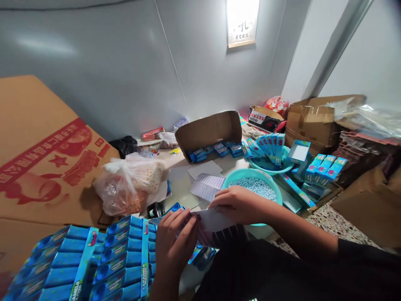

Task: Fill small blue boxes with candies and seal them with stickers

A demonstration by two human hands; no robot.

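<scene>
My left hand (175,240) and my right hand (236,204) meet over a stack of thin white sheets (213,221) near the table's front edge. Both have fingers curled onto the sheets, the left at the left end, the right on top. Right behind my right hand sits a teal bowl (233,175) of small pale blue candies (255,186). Trays of blue candy boxes (103,259) lie to the left of my left hand.
An open cardboard box (209,129) with blue packs stands at the back. More blue boxes (324,169) and a second teal bowl (271,169) are right of it. A plastic bag (128,184) lies left, large printed cardboard (40,159) far left, brown cartons (313,121) right.
</scene>
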